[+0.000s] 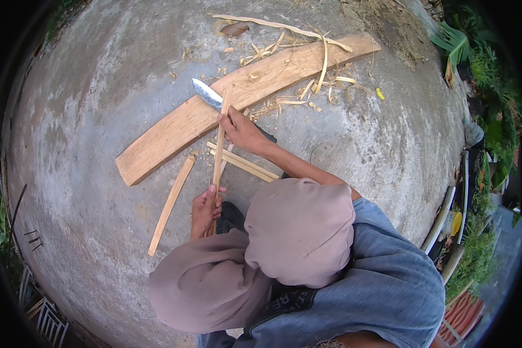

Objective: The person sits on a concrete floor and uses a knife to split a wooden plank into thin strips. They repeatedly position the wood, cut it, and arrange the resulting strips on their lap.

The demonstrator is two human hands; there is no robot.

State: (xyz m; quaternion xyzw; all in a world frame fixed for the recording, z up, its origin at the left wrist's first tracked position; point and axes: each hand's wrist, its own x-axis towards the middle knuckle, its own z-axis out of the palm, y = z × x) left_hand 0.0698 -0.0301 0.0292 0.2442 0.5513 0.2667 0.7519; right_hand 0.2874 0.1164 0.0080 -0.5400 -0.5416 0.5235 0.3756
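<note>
My right hand (242, 131) is closed around a knife, whose handle is hidden in the fist. Its broad pale blade (207, 94) points up and left above the plank (174, 132). A long thin wooden strip (219, 153) runs from my left hand up past the right thumb, crossing the blade near the handle. My left hand (205, 207) grips the strip's lower part between thumb and fingers. The thick, slightly curved plank lies on the ground just beyond both hands, and the strip's upper end overlaps it in view.
One loose wooden strip (172, 204) lies left of my left hand. Other pale strips (246, 165) lie below my right wrist. Shavings (325, 64) and a long peeled strip (278, 25) are scattered around the plank on the concrete ground (93, 191). Green plants (496, 87) line the right edge.
</note>
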